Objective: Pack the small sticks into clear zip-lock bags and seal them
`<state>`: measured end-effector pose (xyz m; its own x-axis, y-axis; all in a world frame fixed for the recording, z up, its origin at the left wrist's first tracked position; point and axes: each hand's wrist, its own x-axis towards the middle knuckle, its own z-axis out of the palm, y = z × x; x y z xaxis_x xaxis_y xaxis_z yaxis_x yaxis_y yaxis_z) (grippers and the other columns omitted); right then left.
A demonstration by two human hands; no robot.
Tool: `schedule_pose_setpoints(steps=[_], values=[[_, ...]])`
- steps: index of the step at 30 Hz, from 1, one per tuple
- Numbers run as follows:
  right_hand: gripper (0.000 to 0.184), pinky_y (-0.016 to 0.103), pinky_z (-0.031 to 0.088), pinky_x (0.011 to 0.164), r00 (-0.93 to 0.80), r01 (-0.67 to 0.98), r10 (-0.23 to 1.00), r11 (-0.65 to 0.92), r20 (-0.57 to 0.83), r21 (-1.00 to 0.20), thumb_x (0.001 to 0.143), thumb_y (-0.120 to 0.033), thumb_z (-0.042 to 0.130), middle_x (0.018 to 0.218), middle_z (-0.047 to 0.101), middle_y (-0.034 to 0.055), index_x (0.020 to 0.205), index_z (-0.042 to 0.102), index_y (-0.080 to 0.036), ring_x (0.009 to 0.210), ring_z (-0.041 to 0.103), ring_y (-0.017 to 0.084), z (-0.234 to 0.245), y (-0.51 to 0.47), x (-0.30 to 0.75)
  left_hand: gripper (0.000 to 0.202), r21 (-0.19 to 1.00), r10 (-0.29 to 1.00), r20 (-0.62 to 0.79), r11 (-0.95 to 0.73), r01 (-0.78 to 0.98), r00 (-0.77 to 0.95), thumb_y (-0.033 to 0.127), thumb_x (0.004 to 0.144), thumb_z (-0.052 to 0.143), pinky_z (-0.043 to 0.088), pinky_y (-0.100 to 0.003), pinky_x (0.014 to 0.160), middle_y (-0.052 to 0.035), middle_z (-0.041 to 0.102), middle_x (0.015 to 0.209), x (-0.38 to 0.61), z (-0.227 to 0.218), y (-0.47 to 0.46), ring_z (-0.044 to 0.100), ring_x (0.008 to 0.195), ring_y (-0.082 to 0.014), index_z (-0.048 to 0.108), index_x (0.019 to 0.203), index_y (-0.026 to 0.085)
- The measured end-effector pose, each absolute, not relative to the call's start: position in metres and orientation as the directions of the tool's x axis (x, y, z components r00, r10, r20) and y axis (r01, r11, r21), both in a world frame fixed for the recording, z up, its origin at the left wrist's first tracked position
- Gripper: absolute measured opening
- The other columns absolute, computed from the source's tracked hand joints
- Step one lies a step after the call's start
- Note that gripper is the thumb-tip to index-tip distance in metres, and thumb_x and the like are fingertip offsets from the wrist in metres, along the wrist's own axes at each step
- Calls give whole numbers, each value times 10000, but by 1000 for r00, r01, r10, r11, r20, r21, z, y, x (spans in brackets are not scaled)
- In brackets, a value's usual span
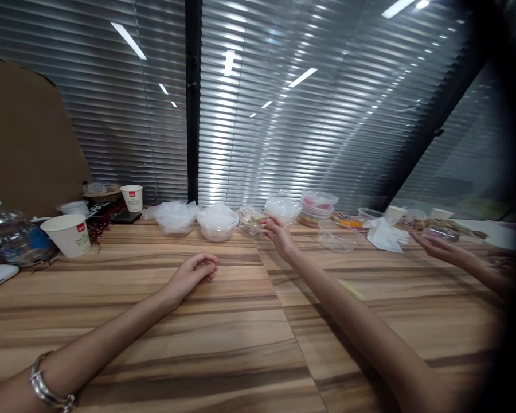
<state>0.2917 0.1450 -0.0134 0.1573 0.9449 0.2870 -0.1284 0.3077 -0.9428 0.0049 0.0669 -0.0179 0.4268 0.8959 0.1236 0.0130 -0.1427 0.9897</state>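
My left hand rests on the wooden table, fingers curled in toward the thumb and nothing visible in them. A silver bangle circles that wrist. Stretched farther forward, my right hand has its fingers apart beside a crinkled clear plastic package with something greenish in it. Its fingertips are at the package's right edge; whether they touch it I cannot tell. To the left of the package sits a round whitish plastic bowl, and behind the hand is another clear plastic wrapped container.
A co-worker's hand reaches in from the right. Along the back stand a bagged bowl, stacked containers, a clear tub and crumpled white tissue. Paper cups and a plastic bottle are at left.
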Motion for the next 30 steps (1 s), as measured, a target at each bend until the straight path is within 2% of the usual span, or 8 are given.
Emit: schedule_pose_setpoints(steps=[5,10,12,14,17,23,26,30], values=[[578,334,452,738,168,-74,941,309,294,-948,702,-267,591,918,660,0,1252,413,-285,829,582,175,-14,133,284,247,990,896,124,-141,9,426,328,745,593,435,-260,663,-39,607,831,5,-18,66,551,695,-139,612,928,163],[570,353,439,768,58,182,917,380,396,-907,736,-173,513,911,654,9,1281,398,-294,851,575,190,0,92,295,234,991,900,105,-130,30,423,326,746,594,433,-254,660,-38,622,833,6,-15,65,555,691,-134,619,918,170],[516,368,424,801,-22,442,895,409,446,-799,734,-110,448,929,647,31,1225,481,-268,880,571,206,3,75,313,234,990,895,113,-138,29,432,335,752,589,439,-260,669,-39,621,828,6,-17,66,559,701,-138,618,915,171],[552,382,394,843,-66,715,888,361,456,-599,673,-40,426,1061,616,56,1171,540,-248,972,543,235,1,61,335,238,987,888,126,-158,37,443,345,757,581,446,-273,683,-40,619,828,6,-20,66,563,714,-147,615,917,172],[632,381,361,887,-87,901,915,242,394,-361,618,-17,462,1218,544,82,1209,516,-232,1082,489,274,-9,50,364,237,954,870,195,-276,120,454,334,785,545,449,-294,723,-56,625,868,7,-19,61,572,775,-173,612,952,180],[372,310,382,828,-110,975,951,160,289,-152,728,-59,447,1059,616,118,1048,604,-168,974,551,232,-28,58,374,238,664,640,414,-699,266,648,242,804,502,416,-327,856,-61,641,984,2,23,54,563,935,-227,654,987,239],[238,296,380,791,-180,976,935,207,305,-60,786,-73,439,968,611,132,941,607,-142,899,550,214,-28,49,351,252,539,630,567,-771,339,531,218,786,515,391,-355,901,-64,636,1014,-24,51,86,542,987,-246,646,1001,230],[179,302,380,756,-513,852,815,522,270,45,846,-98,428,922,591,97,934,572,-159,841,518,199,-19,5,290,265,371,676,674,-660,654,299,213,736,576,315,-368,978,-62,586,1113,-84,69,154,486,1079,-249,622,996,193]])
